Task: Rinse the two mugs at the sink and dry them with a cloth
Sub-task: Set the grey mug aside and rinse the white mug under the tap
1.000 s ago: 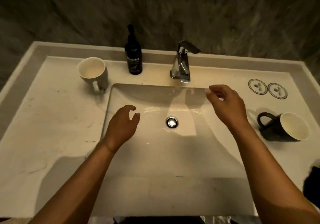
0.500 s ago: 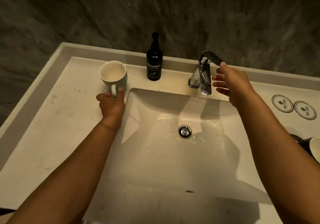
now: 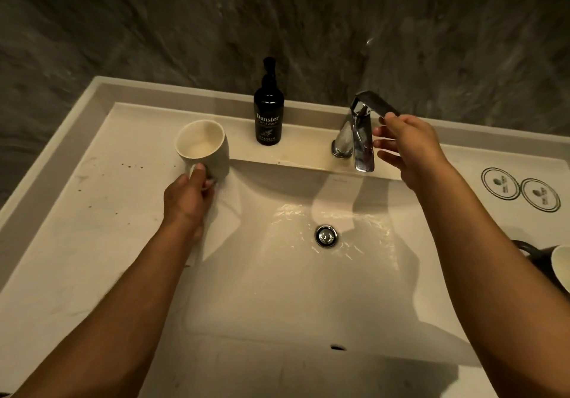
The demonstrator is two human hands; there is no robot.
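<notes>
White mug point(image 3: 202, 148) | basin-edge | left hand point(image 3: 188, 195) grips handle | basin point(image 3: 277, 305) open

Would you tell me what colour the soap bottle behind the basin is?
Black, with pale lettering on its label; the soap bottle shows clearly in the head view.

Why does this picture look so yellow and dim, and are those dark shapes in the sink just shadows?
Head view: warm, low light tints the white ceramic basin; the dark shapes are shadows of both arms and the chrome tap; glare glints by the round metal drain; wide-angle bending curves the counter edges; the dark mug is cropped at right.
</notes>
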